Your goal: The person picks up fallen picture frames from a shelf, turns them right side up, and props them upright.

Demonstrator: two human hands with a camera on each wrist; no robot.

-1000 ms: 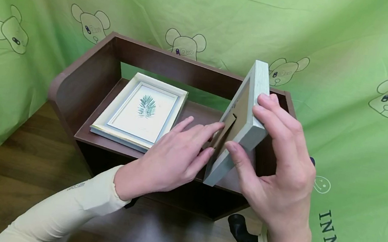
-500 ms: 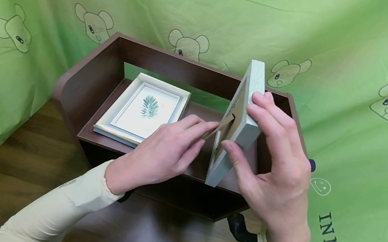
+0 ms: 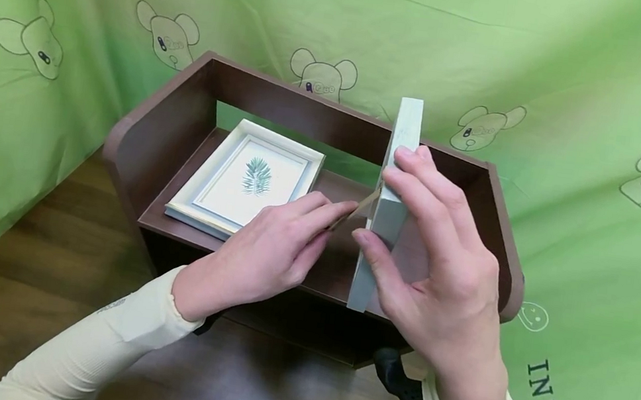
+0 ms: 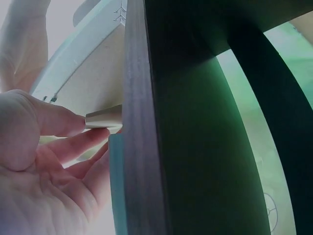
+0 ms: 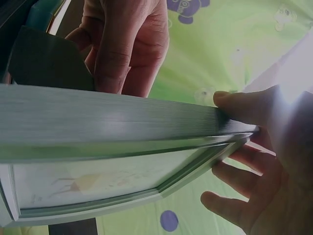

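Observation:
A grey picture frame (image 3: 406,124) stands on edge on the right part of the dark brown shelf (image 3: 302,106). My right hand (image 3: 443,275) grips its near side, thumb on the back and fingers over the edge. Pulled out from the backing is a thin stand leg (image 3: 365,204). My left hand (image 3: 263,246) pinches the free end of this leg (image 4: 103,118) between thumb and fingers, plain in the left wrist view. In the right wrist view the frame's glazed front (image 5: 98,183) faces the camera, its picture faint. A white frame (image 3: 212,173) with a green leaf print lies flat to the left.
Raised side walls and a back rail (image 3: 358,139) bound the shelf top. A green curtain (image 3: 437,34) with animal-head drawings hangs behind and at both sides. Below is a wooden floor (image 3: 39,239).
The left hand has drawn the stand leg outward from the frame's back. The frame has turned more edge-on, and the right hand has shifted slightly left with it.

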